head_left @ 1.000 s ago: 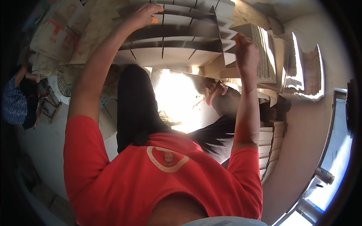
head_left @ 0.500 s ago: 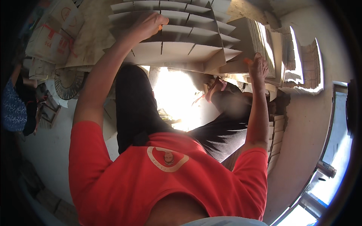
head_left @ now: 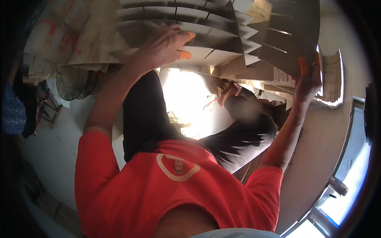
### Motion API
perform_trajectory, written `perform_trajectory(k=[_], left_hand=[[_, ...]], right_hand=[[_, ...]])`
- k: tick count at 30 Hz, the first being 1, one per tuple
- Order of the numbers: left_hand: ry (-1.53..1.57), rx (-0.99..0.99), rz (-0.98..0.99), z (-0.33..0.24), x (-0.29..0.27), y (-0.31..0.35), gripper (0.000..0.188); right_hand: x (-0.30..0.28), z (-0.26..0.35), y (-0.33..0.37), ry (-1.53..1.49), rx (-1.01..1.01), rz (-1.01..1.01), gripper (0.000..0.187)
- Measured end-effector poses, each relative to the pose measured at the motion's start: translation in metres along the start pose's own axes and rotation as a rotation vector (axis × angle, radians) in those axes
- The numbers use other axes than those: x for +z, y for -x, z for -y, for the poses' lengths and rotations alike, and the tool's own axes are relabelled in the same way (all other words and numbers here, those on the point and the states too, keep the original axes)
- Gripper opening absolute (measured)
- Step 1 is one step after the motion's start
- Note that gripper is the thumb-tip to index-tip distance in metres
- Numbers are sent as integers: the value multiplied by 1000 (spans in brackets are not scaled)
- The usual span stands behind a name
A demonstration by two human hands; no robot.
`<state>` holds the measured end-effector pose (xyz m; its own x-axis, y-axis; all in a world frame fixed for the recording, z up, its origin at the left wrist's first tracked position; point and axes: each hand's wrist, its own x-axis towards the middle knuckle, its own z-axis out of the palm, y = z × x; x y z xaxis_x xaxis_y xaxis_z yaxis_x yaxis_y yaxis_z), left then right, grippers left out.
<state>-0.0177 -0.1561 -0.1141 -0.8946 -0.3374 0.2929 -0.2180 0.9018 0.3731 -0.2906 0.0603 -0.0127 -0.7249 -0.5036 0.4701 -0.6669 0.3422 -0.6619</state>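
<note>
A grid of interlocked grey cardboard dividers (head_left: pixel 188 29) lies in front of me at the top of the view. Over its near left part is my left hand (head_left: pixel 164 47), thumb and forefinger apart and capped in orange. Nothing shows between those fingers. My right hand (head_left: pixel 308 81), with an orange-capped finger too, grips the lower edge of a slotted cardboard sheet (head_left: pixel 291 29). The sheet stands raised at the right of the grid, with light coming through some slots. Part of the right hand's grip is hidden by the sheet.
Stacked cardboard sheets (head_left: pixel 331 77) stand by the wall at the right. Behind the held sheet sits another stack (head_left: pixel 282 75). Cardboard boxes with red print (head_left: pixel 53 39) are at the far left, above a round fan-like grille (head_left: pixel 71 83). Blue patterned cloth (head_left: pixel 14 111) shows at the left rim.
My right hand has moved right and lifted a slotted sheet from the stack beside the grid. My left hand has come nearer to me and its fingers have spread.
</note>
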Motion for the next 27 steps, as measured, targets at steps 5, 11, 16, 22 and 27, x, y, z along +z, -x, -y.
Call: perform_trajectory(k=[5, 11, 16, 22, 27], left_hand=[[71, -75, 84, 11, 33, -6, 20], [84, -54, 8, 12, 40, -13, 15], [83, -77, 27, 11, 40, -13, 14], [102, -87, 32, 9, 35, -15, 13], [131, -97, 68, 8, 31, -18, 14]], right_hand=[[16, 49, 17, -184, 24, 185, 48], [42, 55, 25, -277, 12, 323, 47], [48, 59, 23, -225, 14, 306, 49], [51, 66, 28, -226, 60, 315, 49], [57, 62, 29, -163, 70, 328, 50]])
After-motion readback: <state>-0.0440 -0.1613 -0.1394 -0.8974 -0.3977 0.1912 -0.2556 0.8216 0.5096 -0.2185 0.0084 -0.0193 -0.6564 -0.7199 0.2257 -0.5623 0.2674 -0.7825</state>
